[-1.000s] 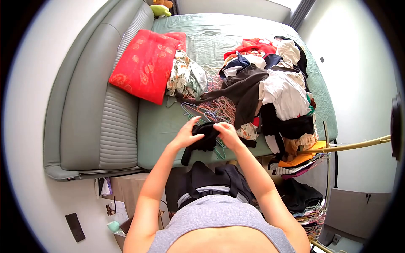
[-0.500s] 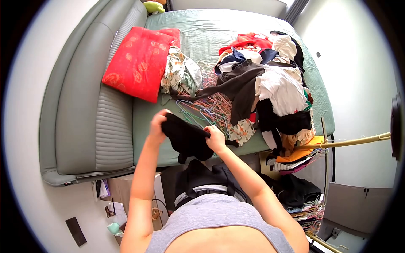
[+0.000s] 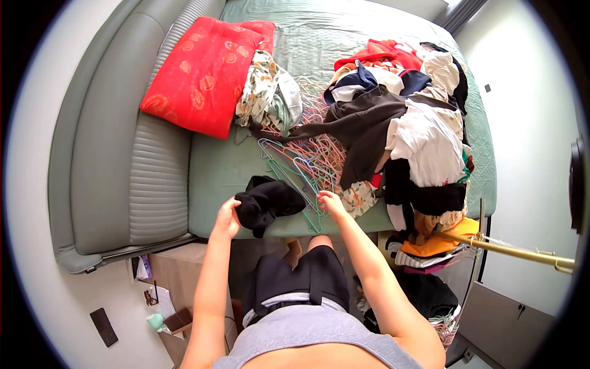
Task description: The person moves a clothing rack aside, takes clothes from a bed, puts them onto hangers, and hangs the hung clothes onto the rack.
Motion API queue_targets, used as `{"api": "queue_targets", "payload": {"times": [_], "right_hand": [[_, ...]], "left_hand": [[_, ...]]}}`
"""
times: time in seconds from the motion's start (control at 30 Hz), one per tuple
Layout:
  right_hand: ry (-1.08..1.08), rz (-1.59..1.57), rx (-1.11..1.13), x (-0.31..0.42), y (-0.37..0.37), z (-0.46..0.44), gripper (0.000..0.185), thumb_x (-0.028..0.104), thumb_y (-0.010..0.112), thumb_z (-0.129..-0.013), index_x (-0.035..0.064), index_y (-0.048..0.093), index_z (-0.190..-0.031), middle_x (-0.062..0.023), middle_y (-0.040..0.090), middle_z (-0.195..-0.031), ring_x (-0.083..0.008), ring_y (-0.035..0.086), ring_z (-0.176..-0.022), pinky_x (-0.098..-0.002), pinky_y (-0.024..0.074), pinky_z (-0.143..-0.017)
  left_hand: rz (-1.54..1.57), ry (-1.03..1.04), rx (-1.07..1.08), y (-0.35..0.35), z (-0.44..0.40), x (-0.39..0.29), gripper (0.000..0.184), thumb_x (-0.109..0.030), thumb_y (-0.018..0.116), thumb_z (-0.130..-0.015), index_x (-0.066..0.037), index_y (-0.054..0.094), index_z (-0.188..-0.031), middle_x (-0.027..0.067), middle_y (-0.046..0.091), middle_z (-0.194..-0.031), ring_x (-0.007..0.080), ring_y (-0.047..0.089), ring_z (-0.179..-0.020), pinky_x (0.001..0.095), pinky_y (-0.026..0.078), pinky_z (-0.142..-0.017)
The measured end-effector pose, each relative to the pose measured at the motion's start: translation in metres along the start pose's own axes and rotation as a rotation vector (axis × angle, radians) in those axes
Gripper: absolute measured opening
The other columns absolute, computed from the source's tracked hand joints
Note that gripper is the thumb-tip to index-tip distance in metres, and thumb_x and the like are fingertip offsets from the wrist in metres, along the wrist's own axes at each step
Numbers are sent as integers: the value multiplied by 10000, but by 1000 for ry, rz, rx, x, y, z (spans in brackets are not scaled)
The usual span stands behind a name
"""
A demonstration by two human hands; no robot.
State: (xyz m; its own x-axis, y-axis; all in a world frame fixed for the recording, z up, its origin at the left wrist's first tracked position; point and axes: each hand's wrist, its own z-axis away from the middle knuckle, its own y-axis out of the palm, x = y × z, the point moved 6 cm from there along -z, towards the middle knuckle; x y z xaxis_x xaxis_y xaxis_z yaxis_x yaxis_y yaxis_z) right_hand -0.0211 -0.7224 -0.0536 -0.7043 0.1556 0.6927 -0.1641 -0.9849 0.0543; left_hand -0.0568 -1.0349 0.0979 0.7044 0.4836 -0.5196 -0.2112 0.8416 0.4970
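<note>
Black garment [image 3: 273,200] in left grip [image 3: 228,219], hangers [image 3: 326,157] beside right grip [image 3: 331,203]

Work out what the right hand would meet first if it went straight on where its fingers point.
Most likely the hangers, just ahead of the right hand; depth is unclear, so it may be touching one.

Passable sheet [image 3: 214,172] lies left of obstructing hangers [image 3: 312,154] and 1 clothes pile [image 3: 424,136].
</note>
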Motion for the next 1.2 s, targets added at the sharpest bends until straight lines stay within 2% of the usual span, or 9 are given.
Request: {"api": "queue_targets", "payload": {"times": [0.13,0.27,0.5,0.63,0.7,0.9,1.0,1.03,1.2], "right_hand": [[-146,236,-157,-7,-52,-89,297,85,476,-784,26,610,-1042,-42,611,-886,-131,565,-762,-256,455,-638],[-200,677,-428,20,-82,-134,416,148,509,-757,4,548,-1146,-211,595,-1088,-314,566,-1034,-379,432,-884],[-104,1021,-408,51,-86,-146,370,260,611,-715,65,598,-1029,-173,619,-1000,-317,579,-963,-411,451,-840],[-164,951,-60,55,-66,-143,327,354,667,-704,51,622,-817,-127,625,-732,-292,614,-716,-387,480,-664],[-425,989,-45,68,-40,-118,271,289,651,-766,34,559,-769,-121,605,-680,-288,598,-639,-376,466,-593],[-680,731,-164,115,5,-53,210,171,612,-825,97,594,-1020,-113,588,-684,-259,580,-601,-344,456,-561],[-919,159,-283,133,-9,-40,161,145,558,-884,58,632,-997,-29,604,-687,-73,524,-583,-259,399,-517],[-612,-4,-218,113,-23,-58,162,125,533,-898,39,632,-993,31,556,-673,-22,457,-583,-202,348,-498],[-226,-388,-210,91,-28,-44,170,127,502,-912,82,600,-1043,69,417,-590,-18,320,-435,-184,250,-376]], "left_hand": [[-14,2,-64,14,-3,13,215,-133,518,-818,-36,575,-1001,59,622,-979,177,599,-914,323,472,-850],[-50,61,-142,18,-3,6,194,-134,578,-832,-48,588,-1005,36,625,-963,156,603,-896,299,479,-835],[-12,117,-224,4,-20,3,235,-131,532,-853,-37,574,-1064,67,609,-1052,184,584,-987,324,469,-874],[19,126,-222,9,-26,6,243,-124,538,-848,-32,566,-1071,75,603,-1064,193,578,-994,327,465,-875],[35,142,-244,8,-28,6,250,-123,539,-848,-30,559,-1079,76,597,-1074,193,568,-1004,327,451,-886],[77,192,-289,3,-24,1,245,-122,554,-840,-33,567,-1067,76,599,-1062,191,564,-1001,319,445,-891],[112,210,-264,10,-14,-5,231,-112,572,-829,-24,584,-1042,75,613,-1024,183,581,-955,304,454,-878],[111,216,-264,12,-9,-6,233,-114,575,-829,-24,585,-1043,72,615,-1018,178,584,-945,300,457,-872],[-246,256,-182,16,-8,7,236,-135,608,-827,-20,594,-1033,26,614,-988,117,573,-900,254,449,-830]]}}
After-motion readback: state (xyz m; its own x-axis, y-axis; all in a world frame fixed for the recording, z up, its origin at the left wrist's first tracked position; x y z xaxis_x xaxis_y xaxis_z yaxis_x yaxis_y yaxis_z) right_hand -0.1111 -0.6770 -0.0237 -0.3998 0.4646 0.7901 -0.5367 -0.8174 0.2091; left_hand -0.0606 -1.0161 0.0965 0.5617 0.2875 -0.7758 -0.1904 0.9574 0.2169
